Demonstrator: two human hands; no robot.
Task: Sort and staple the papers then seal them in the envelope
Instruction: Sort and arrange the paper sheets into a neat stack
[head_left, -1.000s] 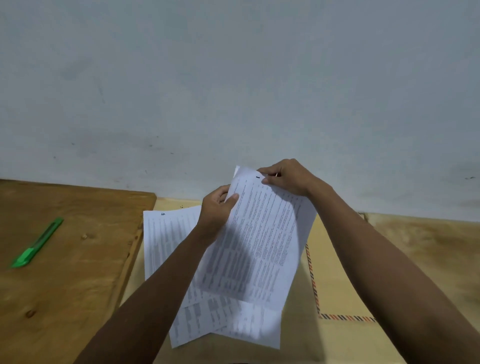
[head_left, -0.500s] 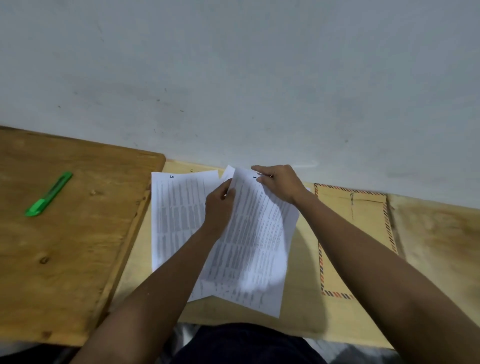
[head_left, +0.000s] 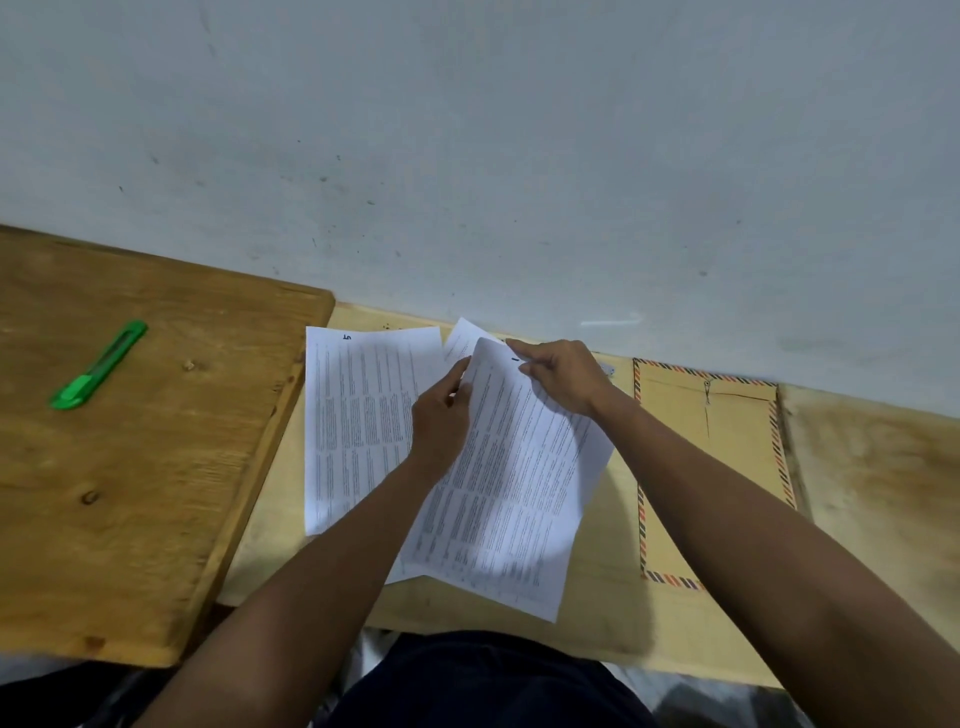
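Note:
A printed white sheet (head_left: 514, 499) marked with a handwritten "1" tilts across the middle of the light table. My right hand (head_left: 563, 376) pinches its top right corner. My left hand (head_left: 441, 421) grips its top left edge, thumb on top. Another sheet's corner (head_left: 462, 338) pokes out behind it. To the left lies a flat printed sheet (head_left: 358, 415) marked "5". A brown envelope (head_left: 727, 457) with a striped border lies flat to the right, partly under my right forearm. No stapler is in view.
A green utility knife (head_left: 98, 366) lies on the darker wooden board (head_left: 130, 467) at the left, which sits higher than the light table (head_left: 857, 493). A grey wall (head_left: 519, 156) runs along the back. My lap is below the table's front edge.
The camera has tilted down, so the table, envelope and lap show more. Both hands have lowered the held sheet closer to the table and kept their grip.

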